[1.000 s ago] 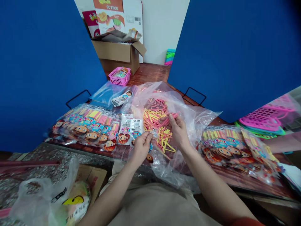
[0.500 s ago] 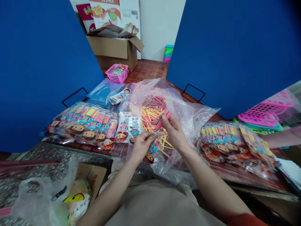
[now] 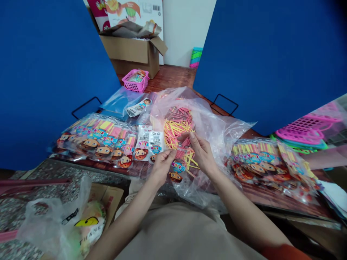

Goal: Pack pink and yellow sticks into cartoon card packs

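Observation:
My left hand (image 3: 163, 165) pinches the upper edge of a small clear printed pouch (image 3: 177, 167), which hangs below the fingertips with a cartoon face at its bottom. My right hand (image 3: 202, 153) is closed around a few thin pink sticks (image 3: 185, 143), their ends at the pouch's mouth; the fingers partly hide them. Behind both hands, a large clear plastic bag (image 3: 214, 124) lies open with a heap of loose pink and yellow sticks (image 3: 176, 126) inside. Two flat white printed pouches (image 3: 141, 146) lie left of my left hand.
Filled stick pouches (image 3: 100, 139) lie in an overlapping row at left; another pile (image 3: 260, 159) sits at right. Farther back are a pink basket (image 3: 135, 81) and an open carton (image 3: 127, 50). Blue panels (image 3: 54, 54) flank the table. Pink baskets (image 3: 306, 128) are stacked at right.
My right hand has lowered the pink sticks toward the pouch in my left hand. The pouch now shows more fully beneath the left fingers. The view has shifted slightly.

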`<control>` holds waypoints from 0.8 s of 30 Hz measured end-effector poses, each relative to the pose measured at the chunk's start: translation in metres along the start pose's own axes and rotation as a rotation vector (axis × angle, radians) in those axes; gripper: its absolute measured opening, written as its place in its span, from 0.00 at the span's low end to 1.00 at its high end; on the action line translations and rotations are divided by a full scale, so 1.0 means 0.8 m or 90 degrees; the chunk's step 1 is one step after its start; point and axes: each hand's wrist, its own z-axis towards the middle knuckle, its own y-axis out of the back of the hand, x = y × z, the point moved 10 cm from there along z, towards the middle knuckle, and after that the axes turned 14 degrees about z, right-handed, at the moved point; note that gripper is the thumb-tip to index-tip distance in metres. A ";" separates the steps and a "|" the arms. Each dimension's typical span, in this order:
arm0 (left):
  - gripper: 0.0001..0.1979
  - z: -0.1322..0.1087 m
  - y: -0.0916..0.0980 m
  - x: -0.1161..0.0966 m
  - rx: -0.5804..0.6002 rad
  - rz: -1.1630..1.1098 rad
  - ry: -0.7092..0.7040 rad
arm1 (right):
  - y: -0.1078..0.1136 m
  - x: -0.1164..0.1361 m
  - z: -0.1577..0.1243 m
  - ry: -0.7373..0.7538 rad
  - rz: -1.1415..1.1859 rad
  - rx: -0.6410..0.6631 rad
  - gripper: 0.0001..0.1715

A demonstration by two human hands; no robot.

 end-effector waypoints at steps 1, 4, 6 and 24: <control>0.19 -0.002 0.000 0.000 0.001 -0.005 -0.004 | -0.004 0.001 -0.003 0.010 -0.039 0.019 0.22; 0.17 -0.008 0.008 -0.001 -0.013 0.019 -0.023 | -0.015 -0.006 -0.009 0.020 -0.132 0.091 0.20; 0.17 -0.012 0.021 -0.002 -0.045 0.046 -0.031 | -0.006 -0.014 -0.002 0.023 -0.143 0.075 0.21; 0.16 -0.023 0.082 0.002 -0.189 -0.056 0.026 | -0.020 -0.143 0.161 -0.205 -0.654 0.090 0.11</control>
